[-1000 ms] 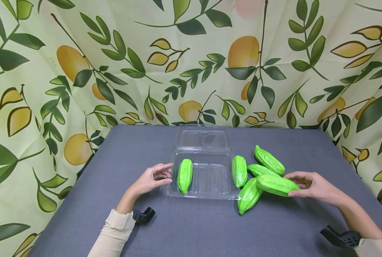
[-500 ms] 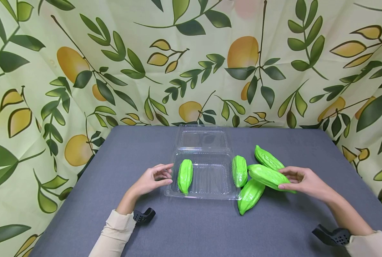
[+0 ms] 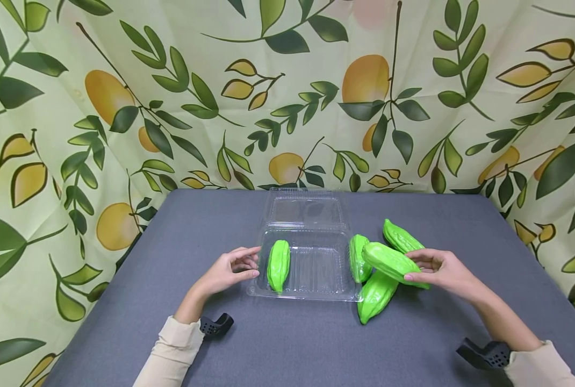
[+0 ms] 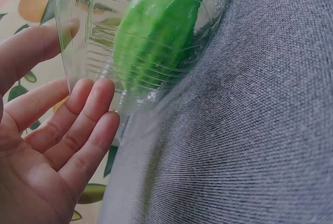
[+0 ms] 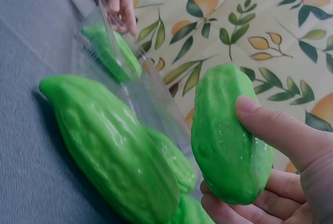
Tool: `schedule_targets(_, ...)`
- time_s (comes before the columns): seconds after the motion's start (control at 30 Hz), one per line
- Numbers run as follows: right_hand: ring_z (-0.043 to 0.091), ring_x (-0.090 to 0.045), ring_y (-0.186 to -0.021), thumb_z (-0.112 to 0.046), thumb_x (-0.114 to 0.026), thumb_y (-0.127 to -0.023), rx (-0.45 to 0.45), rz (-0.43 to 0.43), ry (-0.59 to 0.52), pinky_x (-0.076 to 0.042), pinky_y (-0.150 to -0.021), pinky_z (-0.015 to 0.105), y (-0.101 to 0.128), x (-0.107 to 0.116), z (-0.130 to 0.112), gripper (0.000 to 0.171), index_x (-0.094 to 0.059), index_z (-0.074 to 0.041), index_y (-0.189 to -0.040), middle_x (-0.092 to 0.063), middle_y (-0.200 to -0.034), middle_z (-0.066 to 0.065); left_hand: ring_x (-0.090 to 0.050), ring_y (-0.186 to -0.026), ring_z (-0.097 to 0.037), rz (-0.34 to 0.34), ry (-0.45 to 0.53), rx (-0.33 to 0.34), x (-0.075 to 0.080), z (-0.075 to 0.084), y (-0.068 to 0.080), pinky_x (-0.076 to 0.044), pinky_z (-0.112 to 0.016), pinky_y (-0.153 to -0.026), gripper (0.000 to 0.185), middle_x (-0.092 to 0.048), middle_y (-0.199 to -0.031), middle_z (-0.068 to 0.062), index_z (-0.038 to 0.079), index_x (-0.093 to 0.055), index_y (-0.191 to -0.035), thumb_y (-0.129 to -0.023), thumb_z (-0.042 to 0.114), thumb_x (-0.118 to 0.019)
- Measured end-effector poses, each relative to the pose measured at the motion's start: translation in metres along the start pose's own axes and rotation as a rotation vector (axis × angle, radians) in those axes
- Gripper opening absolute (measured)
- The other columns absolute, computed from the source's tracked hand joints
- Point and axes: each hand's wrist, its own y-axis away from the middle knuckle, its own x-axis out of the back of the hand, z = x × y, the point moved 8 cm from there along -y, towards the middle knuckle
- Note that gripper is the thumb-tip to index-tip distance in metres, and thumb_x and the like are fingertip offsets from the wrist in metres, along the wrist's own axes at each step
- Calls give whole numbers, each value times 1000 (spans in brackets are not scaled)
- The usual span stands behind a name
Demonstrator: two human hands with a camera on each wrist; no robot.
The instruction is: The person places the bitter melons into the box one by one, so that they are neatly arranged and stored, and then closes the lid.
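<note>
A bright green, ridged bitter melon (image 3: 390, 260) is pinched between the thumb and fingers of my right hand (image 3: 443, 273), raised above the other melons. One bitter melon (image 3: 279, 265) lies lengthwise at the left inside the clear plastic clamshell container (image 3: 316, 294), whose lid (image 3: 307, 209) is folded back. My left hand (image 3: 229, 269) touches the container's left side with relaxed fingers. Another bitter melon (image 3: 358, 258) lies along the container's right wall, partly covered by the held one. A further bitter melon (image 5: 114, 146) sits near the front right corner; one more (image 3: 400, 234) lies behind.
A grey cloth-covered table (image 3: 287, 344) lies under everything. Behind it hangs a curtain (image 3: 287, 107) printed with leaves and fruit. Black wrist bands (image 3: 217, 324) show on both arms.
My right hand has moved left with the held bitter melon, bringing its tip over the melon by the container's right wall. My left hand and the container have stayed put.
</note>
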Motion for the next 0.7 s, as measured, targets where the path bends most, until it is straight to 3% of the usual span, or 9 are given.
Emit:
schedule_targets(0.27, -11, -61, -89, -9, -71, -85, -18, -21, -66, -54, -72, 15, -6, -16, -9, 50, -52, 14, -126, -62, -94, -31, -59, -95, 3, -3, -3, 3, 0, -1, 0, -52, -17, -91, 56, -57, -117, -29, -11, -47, -135, -87, 6, -69)
schedule_targets(0.4, -12, -60, -89, -13, -71, -85, -53, -12, -46, -54, -73, 16, -8, -22, -14, 51, -54, 11, -127, -70, -107, -4, -59, -96, 3, -4, -8, 4, 0, -1, 0, -52, -18, -92, 56, -58, -117, -28, -11, -47, -136, -87, 6, -69)
schedule_targets(0.53, -15, -57, -90, -18, -71, -86, -97, -2, -32, -53, -74, 16, -10, -28, -18, 52, -54, 9, -128, -62, -123, 27, -59, -95, 3, -3, -10, 4, 0, 0, 0, -53, -19, -92, 56, -57, -117, -29, -11, -47, -136, -87, 6, -69)
schedule_targets(0.7, -15, -58, -91, -20, -71, -87, -113, -4, -67, -54, -75, 16, -15, -38, -24, 51, -55, 7, -127, -60, -127, 26, -59, -95, 4, -2, -14, 2, 0, 0, 0, -53, -20, -92, 56, -58, -117, -28, -10, -47, -136, -87, 7, -69)
